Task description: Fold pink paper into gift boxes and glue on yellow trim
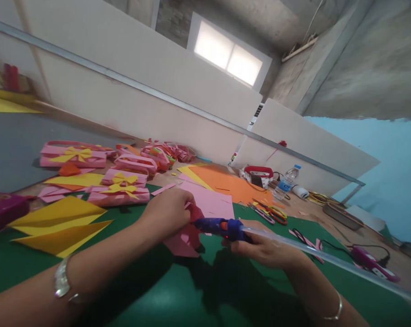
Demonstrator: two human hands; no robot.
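Observation:
My left hand [169, 210] is closed on a folded piece of pink paper [185, 240], held up over the green mat [151, 290]. In my right hand [260, 247] is a blue glue gun [214, 225], gripped by its handle. A long clear glue stick [314, 250] runs out of its back toward the lower right. The nozzle points left and sits at the pink paper, close to my left fingers; whether it touches cannot be made out. Part of the paper is hidden behind my left hand.
Pink paper bags with yellow bows [119, 195] lie at the left, near yellow paper sheets [61, 222]. Orange sheets [226, 179] are behind my hands. Scissors [271, 212], a water bottle [289, 178] and a purple power strip [372, 263] with a cable stand at the right.

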